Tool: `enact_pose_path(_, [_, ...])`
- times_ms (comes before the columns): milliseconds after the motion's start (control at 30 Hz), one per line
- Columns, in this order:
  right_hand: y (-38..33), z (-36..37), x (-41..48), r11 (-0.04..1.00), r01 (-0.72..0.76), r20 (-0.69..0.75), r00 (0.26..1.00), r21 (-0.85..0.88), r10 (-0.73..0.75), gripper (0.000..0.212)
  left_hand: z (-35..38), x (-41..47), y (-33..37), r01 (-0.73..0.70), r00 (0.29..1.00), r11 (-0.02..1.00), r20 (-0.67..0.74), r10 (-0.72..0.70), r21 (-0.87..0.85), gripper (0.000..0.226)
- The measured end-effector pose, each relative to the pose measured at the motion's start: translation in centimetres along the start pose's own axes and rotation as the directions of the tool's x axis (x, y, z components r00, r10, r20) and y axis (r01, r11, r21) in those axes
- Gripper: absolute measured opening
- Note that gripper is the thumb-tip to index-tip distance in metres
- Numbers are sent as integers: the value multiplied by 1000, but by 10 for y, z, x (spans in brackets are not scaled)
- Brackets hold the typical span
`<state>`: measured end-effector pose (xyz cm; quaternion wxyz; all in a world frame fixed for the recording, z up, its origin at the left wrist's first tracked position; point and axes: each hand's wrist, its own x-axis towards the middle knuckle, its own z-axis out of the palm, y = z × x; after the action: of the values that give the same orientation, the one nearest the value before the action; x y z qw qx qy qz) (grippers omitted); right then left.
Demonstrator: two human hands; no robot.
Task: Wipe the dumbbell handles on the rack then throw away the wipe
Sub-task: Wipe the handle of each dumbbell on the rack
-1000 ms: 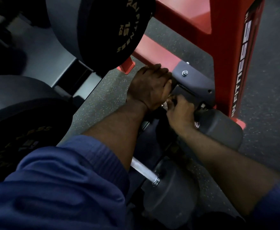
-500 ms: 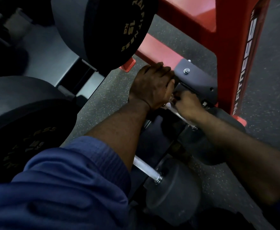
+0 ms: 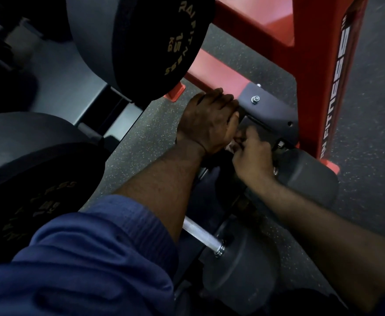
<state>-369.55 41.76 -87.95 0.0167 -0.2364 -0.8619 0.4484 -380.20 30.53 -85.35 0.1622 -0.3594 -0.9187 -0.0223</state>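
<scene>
My left hand [image 3: 207, 122] lies curled over the left end of the far dumbbell on the lowest shelf, and hides that end. Right beside it, my right hand [image 3: 252, 153] is a fist around the same dumbbell's handle, which it hides. A pale scrap of the wipe [image 3: 231, 145] shows at its thumb. The dumbbell's grey right head [image 3: 308, 176] pokes out past my right wrist. A nearer dumbbell lies below my forearms, with a bare chrome handle [image 3: 200, 233] and a grey head [image 3: 239, 270].
The red rack upright [image 3: 323, 76] and a grey bolted bracket [image 3: 269, 110] stand just beyond my hands. A 15 kg dumbbell [image 3: 164, 42] overhangs at upper left, and another large one [image 3: 38, 179] sits at left. Speckled dark floor surrounds the rack.
My right hand has slid back along the handle toward the right head, covering the chrome stretch that showed half a second ago. My left hand has stayed on the dumbbell's end.
</scene>
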Motion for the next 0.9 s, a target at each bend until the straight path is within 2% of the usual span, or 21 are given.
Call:
enact_pose_path(67, [-2,1,13,999,-54,79,995,-8,54,30,1,0,1,4,1000,1000,-10,-4,2,40])
enact_pose_path(133, [-3,4,39,987,-157,313,937,-28,158,30,1,-1,1,5,1000,1000,-6,-5,-1,41])
enact_pose_path(167, [-3,3,50,971,-240,458,862,-8,217,30,1,-1,2,8,1000,1000,-4,-8,-3,41])
enact_pose_path(233, [3,1,74,880,-463,714,652,111,253,30,0,-2,2,12,1000,1000,-19,-12,0,40])
enact_pose_path(267, [6,1,82,797,-592,787,545,118,288,32,-1,-2,2,11,999,1000,-30,-11,5,40])
enact_pose_path(300, [10,1,87,749,-654,829,475,109,295,36,-1,-3,2,8,999,1000,-40,-8,10,39])
enact_pose_path(400, [16,4,89,711,-703,838,397,14,375,43,0,-3,2,-13,998,1000,-69,14,9,36])
enact_pose_path(433, [14,3,87,769,-639,816,452,15,360,41,-1,-2,2,-17,997,1000,-76,18,5,36])
enact_pose_path(533, [11,8,69,951,-307,633,745,41,213,24,-3,-2,2,-9,997,1000,-70,10,20,36])
enact_pose_path(567, [12,6,58,991,-133,488,865,-2,117,20,-4,-1,1,-9,998,1000,-61,10,27,37])
enact_pose_path(600, [12,4,46,998,-56,326,943,-17,59,16,-4,-2,2,-13,999,999,-47,15,32,38])
enact_pose_path(633, [12,2,33,999,-31,204,979,44,22,10,-5,-2,2,-17,999,999,-37,18,35,38])
enact_pose_path(700, [19,4,16,992,65,86,993,112,-75,7,-6,-1,2,-14,1000,999,-26,15,31,39])
enact_pose_path(800, [26,10,8,985,157,53,985,78,-161,19,-7,-1,3,-7,1000,1000,-4,7,25,40])
enact_pose_path(900, [19,10,15,984,75,15,997,160,-78,20,-5,-2,2,1,1000,1000,-7,-1,27,40])
